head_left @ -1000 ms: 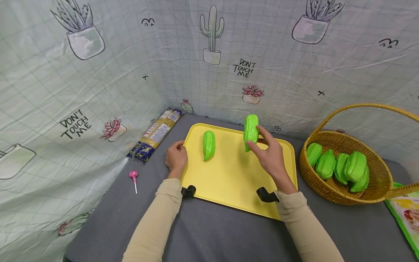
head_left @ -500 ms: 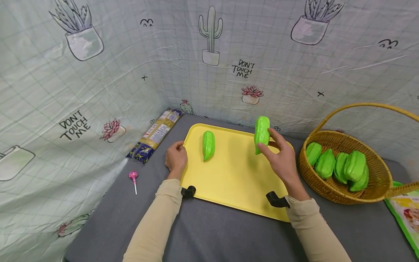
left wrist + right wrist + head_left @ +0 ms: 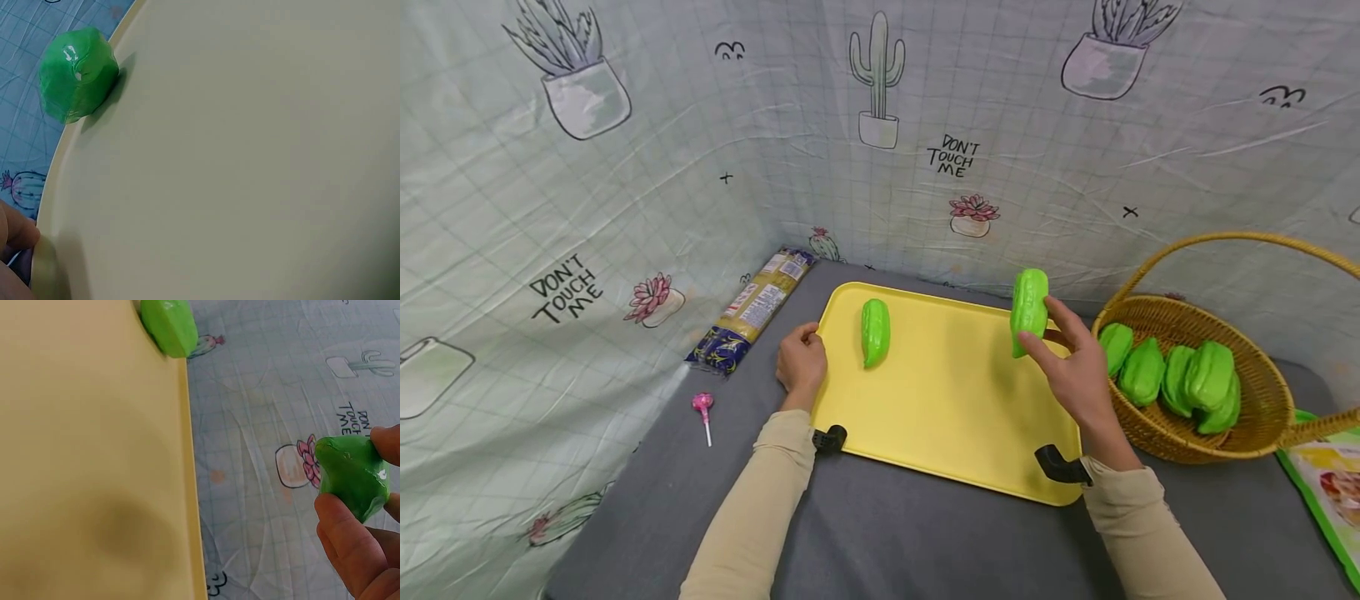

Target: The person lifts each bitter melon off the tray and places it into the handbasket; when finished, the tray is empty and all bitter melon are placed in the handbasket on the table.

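Observation:
My right hand (image 3: pixel 1078 375) holds a bright green star fruit (image 3: pixel 1028 308) upright between thumb and fingers, raised over the right part of the yellow tray (image 3: pixel 936 421). In the right wrist view the fingers (image 3: pixel 350 547) close round the same star fruit (image 3: pixel 355 475) from both sides. A second star fruit (image 3: pixel 875 333) lies at the tray's left, its narrow tip toward me. Beside it, my left hand (image 3: pixel 802 362) grips the left rim of the tray. The left wrist view shows fingertips (image 3: pixel 22 232) right at that rim, below the lying star fruit (image 3: pixel 78 75).
Right of the tray stands a wicker basket (image 3: pixel 1187 450) with a tall handle and several star fruits (image 3: pixel 1210 375). A green-edged packet (image 3: pixel 1330 479) lies beyond it. On the left are a long noodle-like packet (image 3: pixel 752 308) and a pink lollipop (image 3: pixel 702 402). Printed cloth hangs behind.
My right hand has carried the star fruit rightward, from above the tray's middle toward the basket side. The left hand stays at the tray's rim.

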`<state>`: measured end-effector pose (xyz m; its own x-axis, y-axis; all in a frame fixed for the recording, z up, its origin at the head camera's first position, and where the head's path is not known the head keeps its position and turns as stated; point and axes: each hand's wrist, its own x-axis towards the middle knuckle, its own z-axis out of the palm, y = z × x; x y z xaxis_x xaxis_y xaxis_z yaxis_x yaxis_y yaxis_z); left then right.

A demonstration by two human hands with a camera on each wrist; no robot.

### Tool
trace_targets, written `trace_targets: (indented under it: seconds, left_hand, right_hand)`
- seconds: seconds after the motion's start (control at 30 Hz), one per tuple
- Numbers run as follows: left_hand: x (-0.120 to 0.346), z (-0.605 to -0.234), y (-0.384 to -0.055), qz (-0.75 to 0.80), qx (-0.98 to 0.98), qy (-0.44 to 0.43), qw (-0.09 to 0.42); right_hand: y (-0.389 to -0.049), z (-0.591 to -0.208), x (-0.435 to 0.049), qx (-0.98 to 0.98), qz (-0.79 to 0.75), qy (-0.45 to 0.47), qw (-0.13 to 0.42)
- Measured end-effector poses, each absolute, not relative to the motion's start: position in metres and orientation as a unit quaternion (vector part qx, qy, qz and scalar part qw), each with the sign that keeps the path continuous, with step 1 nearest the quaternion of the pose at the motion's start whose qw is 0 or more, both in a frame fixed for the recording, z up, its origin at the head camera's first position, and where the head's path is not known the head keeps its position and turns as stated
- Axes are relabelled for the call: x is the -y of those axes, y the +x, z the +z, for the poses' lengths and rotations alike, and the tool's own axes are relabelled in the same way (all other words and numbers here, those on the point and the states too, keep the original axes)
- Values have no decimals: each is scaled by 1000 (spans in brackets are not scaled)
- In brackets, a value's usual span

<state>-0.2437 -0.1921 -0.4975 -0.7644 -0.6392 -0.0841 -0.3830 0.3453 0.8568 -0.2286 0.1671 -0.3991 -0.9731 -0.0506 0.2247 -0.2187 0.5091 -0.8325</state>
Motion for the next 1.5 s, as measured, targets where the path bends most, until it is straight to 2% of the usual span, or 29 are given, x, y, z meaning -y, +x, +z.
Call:
trace_targets:
  seconds: [0.5,0.73,1.3,1.5]
  left_hand:
    - [193,-501,-245,-473,813,313,134]
    - [196,-500,-245,-477,810,313,140]
    - [193,-499,-244,-486,809,301,134]
    - [194,-499,-243,-485,809,302,136]
  right_hand:
    - [-219,-403,-207,881,463,14,93]
    - [-217,-401,-227,884,452,-24,115]
    - [-211,-412,-273,888,437,-114,89]
    - [-213,-417,-294,899,414,-130,62]
